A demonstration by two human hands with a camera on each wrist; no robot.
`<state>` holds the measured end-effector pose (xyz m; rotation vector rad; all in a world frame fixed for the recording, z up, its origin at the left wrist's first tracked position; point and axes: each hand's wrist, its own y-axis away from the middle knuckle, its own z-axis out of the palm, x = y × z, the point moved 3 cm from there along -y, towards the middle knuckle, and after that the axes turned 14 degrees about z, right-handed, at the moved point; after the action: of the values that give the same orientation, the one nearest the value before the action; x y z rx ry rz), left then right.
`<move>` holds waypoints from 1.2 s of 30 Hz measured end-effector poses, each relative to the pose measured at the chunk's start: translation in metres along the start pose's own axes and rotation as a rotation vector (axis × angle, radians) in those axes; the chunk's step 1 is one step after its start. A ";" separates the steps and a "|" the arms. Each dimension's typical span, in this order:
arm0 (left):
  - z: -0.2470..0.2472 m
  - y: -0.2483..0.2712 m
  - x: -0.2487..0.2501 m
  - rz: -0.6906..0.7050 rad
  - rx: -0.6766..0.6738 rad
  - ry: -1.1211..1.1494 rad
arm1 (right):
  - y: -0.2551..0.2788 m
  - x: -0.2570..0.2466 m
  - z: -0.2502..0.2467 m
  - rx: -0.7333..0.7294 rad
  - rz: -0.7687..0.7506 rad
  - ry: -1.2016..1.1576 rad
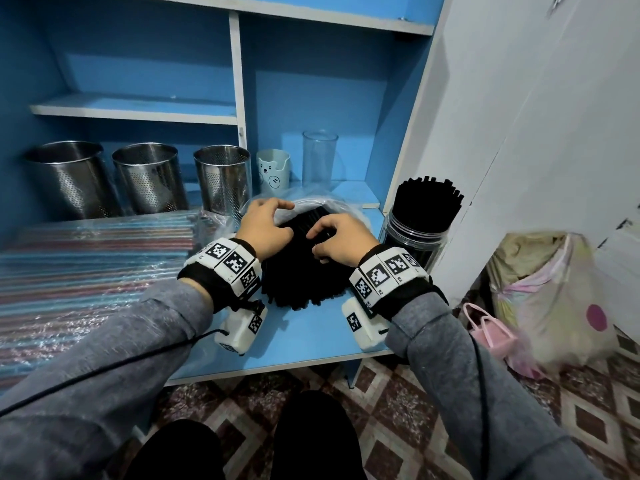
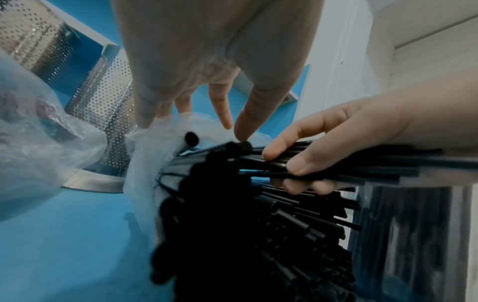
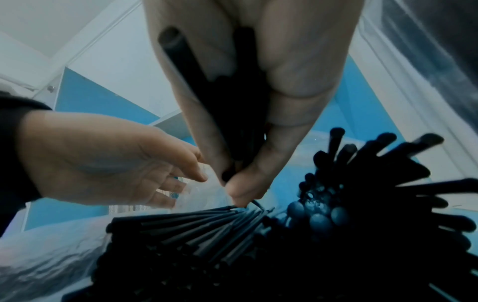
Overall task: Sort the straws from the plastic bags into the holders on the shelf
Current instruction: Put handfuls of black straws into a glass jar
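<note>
A heap of black straws (image 1: pixel 304 268) lies on the blue shelf (image 1: pixel 304 344), its far end still inside an opened clear plastic bag (image 1: pixel 332 204). The right hand (image 1: pixel 341 242) has fingers and thumb curled round a small bunch pulled from the heap; the left hand (image 1: pixel 265 225) rests on the bag's mouth, fingers loosely spread. A clear jar (image 1: pixel 414 242) at the right already stands packed with black straws. Three perforated steel holders (image 1: pixel 149 181), a bear cup (image 1: pixel 273 171) and a tall glass (image 1: pixel 319 157) look empty, and packs of striped straws (image 1: pixel 86 258) lie unopened, so most sorting remains.
</note>
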<state>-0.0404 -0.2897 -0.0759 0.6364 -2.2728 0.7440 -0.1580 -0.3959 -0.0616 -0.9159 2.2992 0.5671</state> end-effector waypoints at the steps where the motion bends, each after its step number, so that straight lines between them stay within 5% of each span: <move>1: -0.001 0.002 0.002 0.055 0.028 -0.003 | 0.003 0.000 -0.003 -0.006 0.000 -0.006; 3: -0.003 0.005 0.011 0.200 0.038 0.017 | 0.010 0.001 -0.010 -0.033 0.000 0.010; 7: 0.009 0.009 0.034 0.518 -0.187 -0.029 | 0.031 0.001 -0.026 -0.120 -0.003 0.097; 14: 0.040 0.015 0.067 0.725 -0.271 -0.154 | 0.079 -0.007 -0.062 -0.226 -0.071 0.208; 17: 0.039 0.013 0.079 0.698 -0.151 -0.054 | 0.096 -0.011 -0.082 -0.184 -0.135 0.229; 22: 0.046 0.013 0.087 0.606 -0.077 0.128 | 0.118 -0.020 -0.114 0.089 -0.318 0.055; 27: 0.063 0.021 0.104 0.519 -0.103 0.474 | 0.132 -0.028 -0.130 0.208 -0.536 -0.275; 36: 0.089 0.037 0.105 0.330 -0.257 0.666 | 0.116 -0.025 -0.110 0.519 -0.703 -0.237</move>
<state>-0.1714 -0.3461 -0.0700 -0.1129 -1.8087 0.6698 -0.2679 -0.3694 0.0545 -1.2078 1.6273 -0.2064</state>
